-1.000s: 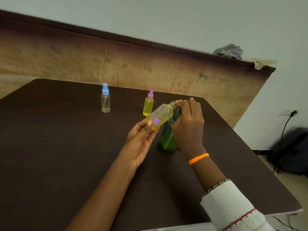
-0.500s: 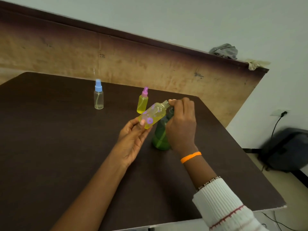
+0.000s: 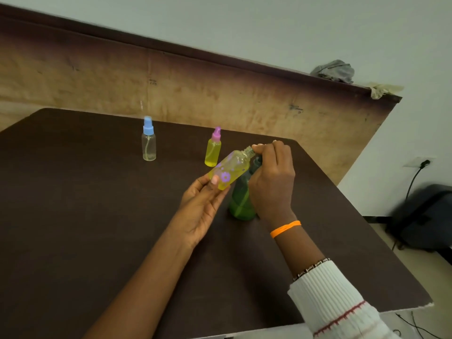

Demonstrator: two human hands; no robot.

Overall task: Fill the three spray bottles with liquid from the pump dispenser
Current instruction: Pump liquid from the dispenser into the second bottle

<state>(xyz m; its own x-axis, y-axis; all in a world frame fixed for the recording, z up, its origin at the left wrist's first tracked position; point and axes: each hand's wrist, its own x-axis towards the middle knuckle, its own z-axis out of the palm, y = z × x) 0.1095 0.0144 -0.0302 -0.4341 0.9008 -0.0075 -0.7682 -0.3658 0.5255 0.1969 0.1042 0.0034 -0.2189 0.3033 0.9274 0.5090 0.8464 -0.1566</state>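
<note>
The left hand (image 3: 203, 206) holds a yellow flowered bottle (image 3: 230, 171) above the dark tabletop (image 3: 85, 228), its fingers (image 3: 214, 179) wrapped around the lower end; the bottle is tilted, with its uncapped neck pointing up and to the right. The right hand (image 3: 271, 182) sits over the green pump bottle (image 3: 241, 204), which stands on the tabletop, its fingers curled over the pump top right beside the open neck. Farther back stand a pink-capped bottle (image 3: 213, 149) full of yellow liquid and a blue-capped bottle (image 3: 148, 140), nearly empty, well apart.
</note>
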